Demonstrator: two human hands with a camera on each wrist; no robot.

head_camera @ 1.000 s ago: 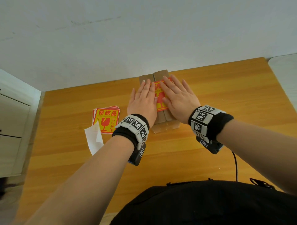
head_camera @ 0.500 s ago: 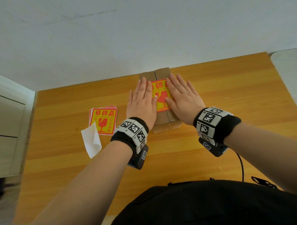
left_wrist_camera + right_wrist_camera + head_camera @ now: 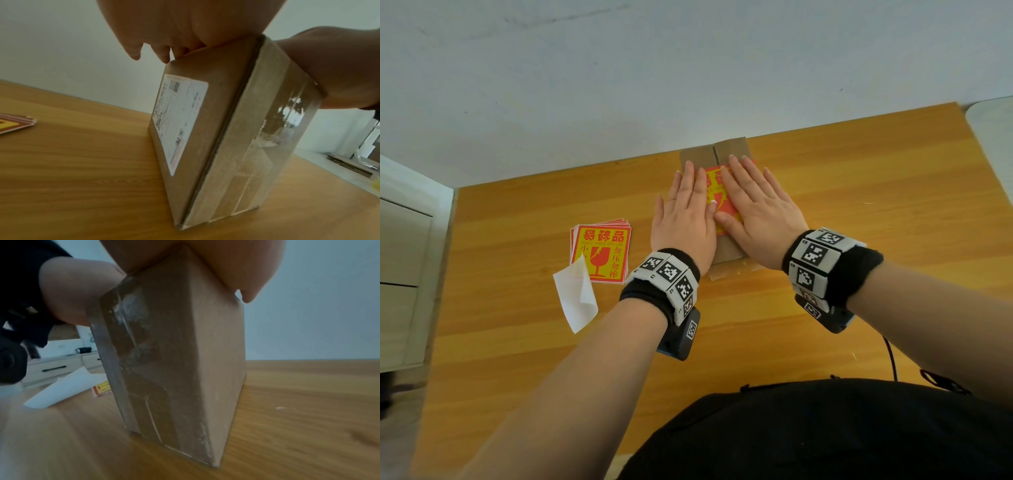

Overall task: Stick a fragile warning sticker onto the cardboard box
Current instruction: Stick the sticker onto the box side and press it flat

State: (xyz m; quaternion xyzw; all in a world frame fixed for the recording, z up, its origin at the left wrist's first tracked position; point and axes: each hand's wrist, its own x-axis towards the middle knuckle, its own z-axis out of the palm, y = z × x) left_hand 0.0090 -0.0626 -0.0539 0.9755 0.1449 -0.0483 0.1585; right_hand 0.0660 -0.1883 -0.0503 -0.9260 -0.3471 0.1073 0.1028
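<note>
Both hands lie flat on top of the cardboard box [image 3: 729, 150], which stands on the wooden tabletop [image 3: 859, 192] toward its far edge, close to the pale wall [image 3: 688, 68]. The left hand [image 3: 685, 219] has its fingers straight and close together, palm down on the left half of the box top. The right hand [image 3: 756, 209] lies the same way on the right half, fingers spread a little and angled toward the far left. Neither hand has any grip on the box or sticker; the fingers are stretched out and only press down. The two thumbs nearly meet over the middle.

Between and under the hands shows the red and yellow fragile sticker [image 3: 717, 192], lying on the top face of the box; only a strip of it is visible.

From the left wrist view, the left side of the box carries a white shipping label [image 3: 179, 116], and clear tape [image 3: 267, 138] runs down the near face.

To the left of the box, well apart from it, a small stack of stickers [image 3: 602, 250] of the same kind lies on the tabletop. A white backing sheet [image 3: 575, 298], curled at one corner, overlaps the near left corner of the stack. At the far left stands a pale drawer cabinet [image 3: 400, 267].
</note>
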